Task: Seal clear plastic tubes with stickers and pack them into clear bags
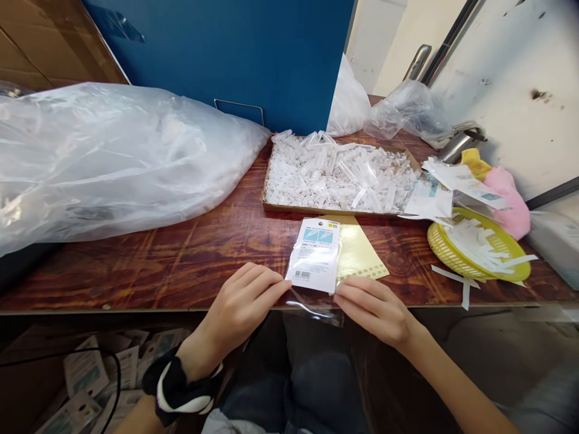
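A clear plastic bag [312,306] with a white printed card [315,256] inside lies at the table's front edge, its clear flap hanging toward me. My left hand [246,307] pinches the bag's left edge near the card's lower corner. On the opposite side, my right hand [373,307] has its fingers closed on the bag's right edge. Partly under the bag rests a yellowish sheet [362,250] with a row of small round marks along its near edge. What the card's packet contains behind the print is hidden.
Behind the bag stands a shallow cardboard tray [312,211] heaped with small clear plastic pieces. A yellow basket [446,250] of white strips sits right, near more cards [429,199]. A large plastic sack [113,163] fills the left. Packaged cards [85,367] lie below the table.
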Demonstrator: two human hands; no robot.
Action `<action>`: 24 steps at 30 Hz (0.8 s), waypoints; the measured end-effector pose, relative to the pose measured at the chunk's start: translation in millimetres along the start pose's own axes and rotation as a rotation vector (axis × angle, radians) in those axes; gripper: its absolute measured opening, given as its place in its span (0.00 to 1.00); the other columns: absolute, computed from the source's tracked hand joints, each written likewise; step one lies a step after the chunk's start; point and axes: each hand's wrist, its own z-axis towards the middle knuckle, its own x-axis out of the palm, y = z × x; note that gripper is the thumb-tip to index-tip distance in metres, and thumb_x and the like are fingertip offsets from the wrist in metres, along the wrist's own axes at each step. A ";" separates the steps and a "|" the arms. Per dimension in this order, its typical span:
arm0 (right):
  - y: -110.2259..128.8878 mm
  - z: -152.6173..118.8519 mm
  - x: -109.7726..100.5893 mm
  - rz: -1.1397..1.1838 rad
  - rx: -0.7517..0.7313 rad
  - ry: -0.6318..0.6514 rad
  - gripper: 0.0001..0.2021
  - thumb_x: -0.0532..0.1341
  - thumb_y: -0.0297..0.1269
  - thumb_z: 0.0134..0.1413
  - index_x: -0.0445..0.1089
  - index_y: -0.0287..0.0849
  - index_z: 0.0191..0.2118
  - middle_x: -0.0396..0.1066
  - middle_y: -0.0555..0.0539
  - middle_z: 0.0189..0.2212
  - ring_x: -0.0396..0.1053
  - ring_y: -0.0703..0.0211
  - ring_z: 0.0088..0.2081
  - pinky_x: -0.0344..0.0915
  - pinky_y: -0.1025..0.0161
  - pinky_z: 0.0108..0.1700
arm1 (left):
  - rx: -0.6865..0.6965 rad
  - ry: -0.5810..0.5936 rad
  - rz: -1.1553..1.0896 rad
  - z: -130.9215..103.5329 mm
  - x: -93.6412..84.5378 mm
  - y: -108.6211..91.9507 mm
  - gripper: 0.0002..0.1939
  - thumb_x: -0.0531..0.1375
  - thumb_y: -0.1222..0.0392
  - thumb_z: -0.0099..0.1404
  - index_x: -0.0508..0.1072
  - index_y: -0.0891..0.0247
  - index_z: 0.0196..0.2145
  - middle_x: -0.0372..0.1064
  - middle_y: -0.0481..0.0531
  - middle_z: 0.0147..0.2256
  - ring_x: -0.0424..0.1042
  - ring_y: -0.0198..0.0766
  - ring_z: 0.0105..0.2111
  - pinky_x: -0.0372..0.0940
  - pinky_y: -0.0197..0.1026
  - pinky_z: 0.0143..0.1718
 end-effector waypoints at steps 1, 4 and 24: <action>-1.2 -0.6 -1.0 -0.003 -0.028 0.028 0.08 0.55 0.21 0.58 0.71 0.32 0.38 0.76 0.41 0.35 0.71 0.55 0.41 0.72 0.59 0.44 | 0.000 0.008 0.004 0.4 -0.2 0.3 0.07 0.55 0.71 0.65 0.71 0.67 0.40 0.70 0.53 0.32 0.66 0.38 0.33 0.60 0.42 0.36; -3.8 -4.5 1.1 0.079 -0.007 0.063 0.09 0.54 0.22 0.59 0.70 0.33 0.41 0.75 0.41 0.38 0.70 0.54 0.44 0.71 0.58 0.46 | 0.014 0.049 0.001 2.5 -0.6 1.6 0.07 0.54 0.70 0.66 0.71 0.67 0.40 0.70 0.53 0.32 0.66 0.38 0.34 0.60 0.42 0.36; 6.7 3.0 20.8 0.748 0.831 -0.266 0.07 0.59 0.29 0.57 0.74 0.45 0.35 0.70 0.48 0.30 0.68 0.61 0.34 0.67 0.64 0.33 | -0.495 0.034 -0.575 21.4 7.4 7.7 0.07 0.58 0.64 0.63 0.78 0.61 0.33 0.74 0.50 0.31 0.73 0.35 0.33 0.67 0.34 0.35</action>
